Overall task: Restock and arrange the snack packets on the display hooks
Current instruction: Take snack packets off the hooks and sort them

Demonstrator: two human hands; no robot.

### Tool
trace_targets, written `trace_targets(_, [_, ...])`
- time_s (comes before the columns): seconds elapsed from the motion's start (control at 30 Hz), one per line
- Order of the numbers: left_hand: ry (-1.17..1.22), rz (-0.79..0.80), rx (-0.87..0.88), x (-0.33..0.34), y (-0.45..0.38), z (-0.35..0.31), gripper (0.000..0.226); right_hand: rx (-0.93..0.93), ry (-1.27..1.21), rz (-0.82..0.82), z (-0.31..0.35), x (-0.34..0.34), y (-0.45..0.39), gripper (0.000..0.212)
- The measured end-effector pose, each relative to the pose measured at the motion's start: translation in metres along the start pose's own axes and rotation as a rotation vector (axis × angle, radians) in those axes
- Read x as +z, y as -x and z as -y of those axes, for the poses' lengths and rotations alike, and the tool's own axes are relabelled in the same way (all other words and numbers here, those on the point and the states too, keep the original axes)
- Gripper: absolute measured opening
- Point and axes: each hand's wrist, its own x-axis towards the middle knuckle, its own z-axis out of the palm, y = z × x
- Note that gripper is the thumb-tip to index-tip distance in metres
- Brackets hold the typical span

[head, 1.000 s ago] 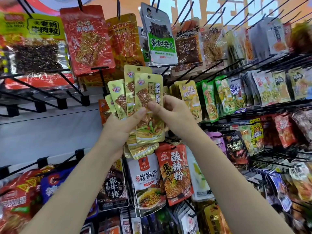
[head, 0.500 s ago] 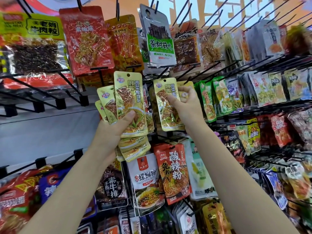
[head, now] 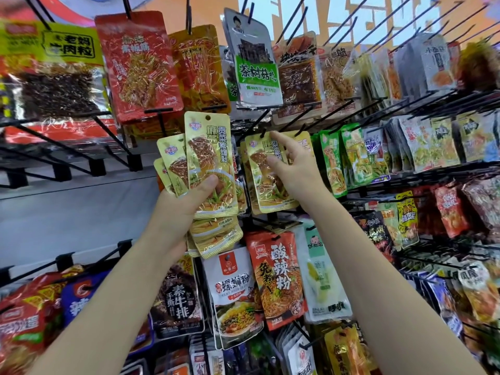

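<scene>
My left hand grips a fanned stack of yellow snack packets, thumb across the front one, held up in front of the rack. To the right, more of the same yellow packets hang on a black display hook. My right hand is at that hanging bunch, thumb on the front packet's face and index finger up by its top edge near the hook. Whether the fingers still pinch that packet is not plain.
Black hooks stick out toward me all over the rack. Red and orange packets hang above, a green-labelled grey packet top centre, green packets to the right, noodle packets below. A bare grey panel lies at left.
My right hand carried one yellow packet from the left-hand stack rightward and up to the hook, where it now hangs with the others. My left hand shifted slightly left with its stack.
</scene>
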Motion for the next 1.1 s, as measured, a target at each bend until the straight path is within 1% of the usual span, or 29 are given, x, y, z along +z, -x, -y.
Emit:
trace_targets(0.07, [-0.001, 0.005, -0.003, -0.001, -0.001, 0.0, 0.04, 0.023, 0.017, 0.019, -0.004, 0.001, -0.001, 0.052])
trace_targets(0.13, [-0.006, 0.012, -0.013, -0.001, -0.001, 0.001, 0.04, 0.025, 0.084, 0.004, -0.009, 0.001, -0.001, 0.046])
trace_targets(0.2, [-0.015, 0.033, -0.018, -0.002, -0.001, 0.002, 0.038, -0.023, 0.214, -0.109, -0.01, 0.003, 0.003, 0.03])
trace_targets(0.23, [-0.028, 0.042, -0.019, -0.003, -0.002, 0.003, 0.039, -0.057, 0.235, -0.187, -0.008, 0.004, 0.008, 0.022])
trace_targets(0.27, [-0.039, 0.053, -0.017, -0.002, -0.001, 0.003, 0.04, -0.09, 0.211, -0.234, -0.003, 0.005, 0.014, 0.019])
trace_targets(0.3, [-0.042, 0.068, -0.012, -0.002, -0.001, 0.003, 0.041, -0.107, 0.135, -0.226, 0.002, 0.007, 0.02, 0.024])
trace_targets(0.33, [-0.044, 0.085, -0.007, -0.001, -0.001, 0.004, 0.043, -0.093, 0.003, -0.151, 0.011, 0.009, 0.027, 0.03])
trace_targets(0.37, [-0.055, 0.104, 0.007, 0.001, 0.0, 0.005, 0.045, -0.053, -0.142, -0.036, 0.019, 0.012, 0.033, 0.034])
trace_targets(0.4, [-0.07, 0.12, 0.026, 0.004, 0.0, 0.005, 0.046, -0.024, -0.202, 0.057, 0.024, 0.017, 0.037, 0.036])
trace_targets(0.43, [-0.079, 0.129, 0.041, 0.007, 0.001, 0.005, 0.047, -0.022, -0.188, 0.107, 0.024, 0.021, 0.038, 0.039])
trace_targets(0.47, [-0.078, 0.128, 0.044, 0.009, 0.001, 0.005, 0.047, -0.032, -0.15, 0.116, 0.024, 0.026, 0.038, 0.046])
trace_targets(0.5, [-0.076, 0.127, 0.046, 0.011, 0.001, 0.005, 0.044, -0.032, -0.129, 0.107, 0.026, 0.03, 0.038, 0.058])
trace_targets(0.53, [-0.077, 0.12, 0.041, 0.012, 0.001, 0.005, 0.038, -0.019, -0.117, 0.096, 0.027, 0.032, 0.039, 0.071])
trace_targets(0.57, [-0.076, 0.109, 0.028, 0.013, 0.001, 0.004, 0.029, 0.004, -0.125, 0.09, 0.028, 0.032, 0.038, 0.077])
trace_targets(0.6, [-0.069, 0.098, 0.007, 0.013, 0.002, 0.002, 0.022, 0.024, -0.146, 0.079, 0.026, 0.03, 0.037, 0.069])
trace_targets(0.67, [-0.062, 0.078, -0.026, 0.009, 0.003, 0.001, 0.023, 0.055, -0.222, 0.038, 0.015, 0.023, 0.034, 0.03])
trace_targets(0.7, [-0.071, 0.066, -0.028, 0.006, 0.003, 0.001, 0.025, 0.071, -0.254, 0.013, 0.012, 0.019, 0.034, 0.023])
trace_targets(0.73, [-0.068, 0.049, -0.024, 0.003, 0.002, 0.001, 0.025, 0.078, -0.273, -0.006, 0.008, 0.014, 0.034, 0.024])
trace_targets(0.77, [-0.059, 0.031, -0.016, 0.0, 0.002, 0.0, 0.025, 0.085, -0.285, -0.027, 0.005, 0.01, 0.034, 0.032])
trace_targets(0.83, [-0.035, 0.001, -0.013, -0.005, 0.0, 0.0, 0.029, 0.128, -0.279, -0.055, 0.007, 0.006, 0.033, 0.06])
trace_targets(0.87, [-0.025, -0.009, -0.017, -0.005, 0.0, -0.002, 0.03, 0.168, -0.283, -0.063, 0.007, 0.004, 0.032, 0.067])
trace_targets(0.9, [-0.015, -0.004, -0.018, -0.005, 0.0, -0.003, 0.027, 0.21, -0.279, -0.061, 0.005, 0.003, 0.029, 0.064])
trace_targets(0.93, [-0.013, 0.004, -0.02, -0.005, 0.0, -0.004, 0.025, 0.23, -0.279, -0.052, 0.005, 0.002, 0.025, 0.055])
trace_targets(1.0, [-0.012, 0.002, -0.029, -0.004, 0.0, -0.005, 0.027, 0.223, -0.237, -0.033, 0.006, 0.003, 0.016, 0.027])
trace_targets(1.03, [-0.011, 0.0, -0.032, -0.005, -0.001, -0.004, 0.031, 0.226, -0.213, -0.026, 0.007, 0.003, 0.013, 0.025])
trace_targets(1.07, [-0.012, -0.001, -0.033, -0.005, -0.001, -0.004, 0.035, 0.229, -0.2, -0.003, 0.007, 0.003, 0.011, 0.03])
trace_targets(1.1, [-0.011, -0.002, -0.032, -0.005, -0.002, -0.004, 0.036, 0.225, -0.189, -0.002, 0.007, 0.004, 0.01, 0.044])
